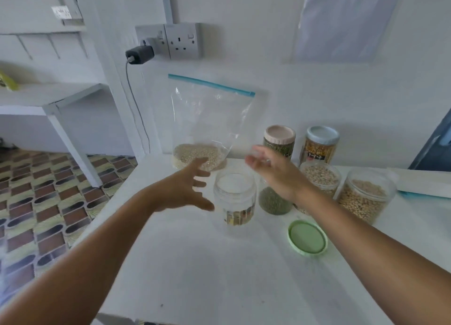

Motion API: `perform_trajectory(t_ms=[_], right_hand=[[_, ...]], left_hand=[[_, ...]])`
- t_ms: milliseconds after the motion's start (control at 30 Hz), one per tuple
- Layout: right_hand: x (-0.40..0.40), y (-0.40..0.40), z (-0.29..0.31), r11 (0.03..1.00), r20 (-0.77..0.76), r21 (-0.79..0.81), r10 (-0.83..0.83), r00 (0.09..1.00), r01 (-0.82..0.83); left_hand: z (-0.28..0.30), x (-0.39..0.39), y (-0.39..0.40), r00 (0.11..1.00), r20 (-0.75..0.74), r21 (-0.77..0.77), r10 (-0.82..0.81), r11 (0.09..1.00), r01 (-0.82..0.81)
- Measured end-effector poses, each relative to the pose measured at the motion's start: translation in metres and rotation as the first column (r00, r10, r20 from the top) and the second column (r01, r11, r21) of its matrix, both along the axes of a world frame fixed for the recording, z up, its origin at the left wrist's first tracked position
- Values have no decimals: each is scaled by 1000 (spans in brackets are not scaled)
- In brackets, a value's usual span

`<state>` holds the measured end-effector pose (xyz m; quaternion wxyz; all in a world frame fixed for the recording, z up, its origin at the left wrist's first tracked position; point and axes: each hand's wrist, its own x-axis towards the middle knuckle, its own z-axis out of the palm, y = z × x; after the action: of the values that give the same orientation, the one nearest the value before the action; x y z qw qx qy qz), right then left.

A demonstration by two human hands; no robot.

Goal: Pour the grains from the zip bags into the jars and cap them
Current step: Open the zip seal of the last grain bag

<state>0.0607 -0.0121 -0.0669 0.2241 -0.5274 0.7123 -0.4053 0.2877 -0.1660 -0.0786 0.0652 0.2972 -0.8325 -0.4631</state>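
Note:
A clear zip bag [210,119] with a blue zip strip leans upright against the wall, pale grains in its bottom. In front of it stands an open, empty clear jar [235,197] with a printed label. My left hand [181,188] hovers with spread fingers just left of the jar, below the bag. My right hand [273,171] is open above and right of the jar, holding nothing. A green lid [307,236] lies flat on the white table [207,276] to the jar's front right.
Behind my right hand stand a jar of green grains [274,202], two uncapped jars of beige grains [322,178] [366,197], a pink-capped jar [279,141] and a blue-capped jar of yellow kernels [321,145]. A folded bag [424,182] lies at far right. The table edge drops to a tiled floor on the left.

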Motion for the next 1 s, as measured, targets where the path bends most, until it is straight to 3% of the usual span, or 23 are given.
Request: perform_trajectory(t_ms=[133,367,633,833,1000], right_hand=[[-22,-40,26,988,45,-85,-125,991,128],[-80,-145,54,959,136,-114,-244,960,259],[-127,-198,52,964,11,-103,-244,970,244],[-144,-204,35,959,205,-185,-174,963,213],[-135,-198,32,931,281,-319,-84,956,175]], left_hand=[[51,-20,-38,991,-95,-283,97,952,-120],[91,-126,-83,962,-235,-682,141,681,-267],[104,-202,-116,971,-27,-894,236,429,-129],[98,-217,-125,959,126,-900,253,435,3],[98,-214,-129,982,-97,-821,165,544,-173]])
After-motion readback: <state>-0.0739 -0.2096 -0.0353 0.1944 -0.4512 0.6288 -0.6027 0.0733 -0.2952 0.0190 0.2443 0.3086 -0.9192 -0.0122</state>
